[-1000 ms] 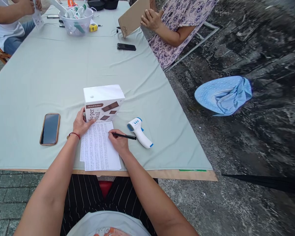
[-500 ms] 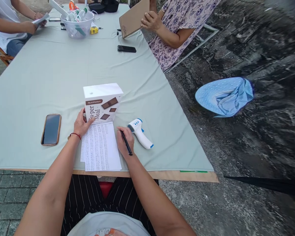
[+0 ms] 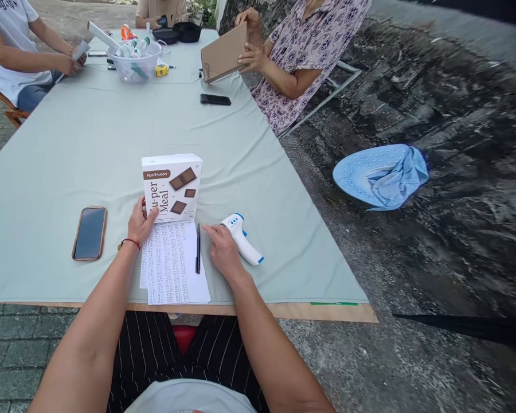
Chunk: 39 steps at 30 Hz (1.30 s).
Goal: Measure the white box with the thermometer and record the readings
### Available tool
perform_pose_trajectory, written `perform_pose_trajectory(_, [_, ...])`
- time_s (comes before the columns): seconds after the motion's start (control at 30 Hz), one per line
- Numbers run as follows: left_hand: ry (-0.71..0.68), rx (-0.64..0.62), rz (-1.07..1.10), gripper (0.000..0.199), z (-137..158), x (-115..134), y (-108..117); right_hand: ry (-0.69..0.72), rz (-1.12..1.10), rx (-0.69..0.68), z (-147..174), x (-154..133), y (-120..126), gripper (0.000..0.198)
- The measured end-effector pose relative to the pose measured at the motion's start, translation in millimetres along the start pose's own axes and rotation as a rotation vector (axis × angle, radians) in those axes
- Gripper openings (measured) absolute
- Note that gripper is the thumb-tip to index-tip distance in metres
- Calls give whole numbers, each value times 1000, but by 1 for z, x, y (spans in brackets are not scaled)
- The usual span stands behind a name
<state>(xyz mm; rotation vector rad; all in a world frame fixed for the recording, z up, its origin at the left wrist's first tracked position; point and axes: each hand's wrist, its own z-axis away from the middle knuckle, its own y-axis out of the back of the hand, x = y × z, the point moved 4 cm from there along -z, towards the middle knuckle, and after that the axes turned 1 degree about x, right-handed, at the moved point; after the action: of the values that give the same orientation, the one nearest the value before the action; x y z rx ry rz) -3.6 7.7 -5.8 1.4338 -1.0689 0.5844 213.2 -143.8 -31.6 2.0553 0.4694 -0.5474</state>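
Note:
My left hand point(image 3: 141, 222) grips the lower left edge of a white NutriMotion box point(image 3: 161, 201), thumb across its printed front. The box stands upright at the far end of some printed sheets point(image 3: 172, 269). A black pen point(image 3: 198, 249) lies lengthwise on the right side of the paper. Just right of the pen is my right hand point(image 3: 223, 249), empty, with its index finger stretched toward the pen's far end; the other fingers are partly hidden. Beyond that hand, a white and blue infrared thermometer point(image 3: 244, 241) lies on the tablecloth, close to the knuckles.
A phone point(image 3: 89, 233) lies left of the papers. Farther up the table are a black phone point(image 3: 215, 100), a clear basket point(image 3: 135, 67) of bottles and a yellow tape measure point(image 3: 161, 70). Several people sit around; one holds a cardboard box point(image 3: 224, 53). A blue hat point(image 3: 380, 176) is off to the right.
My right hand has let go of the pen, which now lies on the sheets. The white box is turned more upright, showing more of its front. The view has tilted up slightly.

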Motion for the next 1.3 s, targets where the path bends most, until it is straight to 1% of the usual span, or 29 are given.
perform_pose_trajectory(0.07, [-3,-8,-4,64,1,3,0,-92,68,110,5,9,18,44])
perform_pose_trajectory(0.1, [-6,-9,-9,65,1,4,1,-177,131,152,8,16,27,38])
perform_pose_trajectory(0.13, [-7,-9,-16,65,2,5,1,-279,200,162,12,25,35,38])
perform_pose_trajectory(0.17, [-6,-9,-24,65,2,6,1,-382,262,132,15,33,41,43])
perform_pose_trajectory(0.23, [-3,-9,-35,65,2,7,1,-548,322,-11,19,45,47,52])
perform_pose_trajectory(0.3, [5,-10,-36,63,3,8,2,-652,276,-124,18,47,50,48])
perform_pose_trajectory(0.33, [10,-12,-36,62,3,9,2,-686,202,-137,15,43,50,46])
perform_pose_trajectory(0.4, [21,-20,-37,61,3,9,2,-729,-41,-94,5,28,48,44])
perform_pose_trajectory(0.47, [17,-25,-35,60,3,9,3,-715,-364,-42,-9,2,41,46])
perform_pose_trajectory(0.57, [-2,-24,-50,61,2,8,3,-645,-717,11,-33,-41,26,42])
perform_pose_trajectory(0.63, [-5,-24,-78,60,2,6,3,-600,-869,30,-48,-63,14,37])
perform_pose_trajectory(0.7, [-6,-20,-100,59,1,5,3,-574,-971,57,-61,-76,3,34])
perform_pose_trajectory(0.83, [-18,5,-122,57,0,2,3,-608,-1089,102,-76,-81,-11,36])
perform_pose_trajectory(0.93, [-32,7,-140,57,0,1,2,-633,-1139,106,-80,-80,-14,39])
perform_pose_trajectory(1.3, [-59,-2,-122,58,0,-1,-1,-617,-1059,86,-82,-78,-14,45])
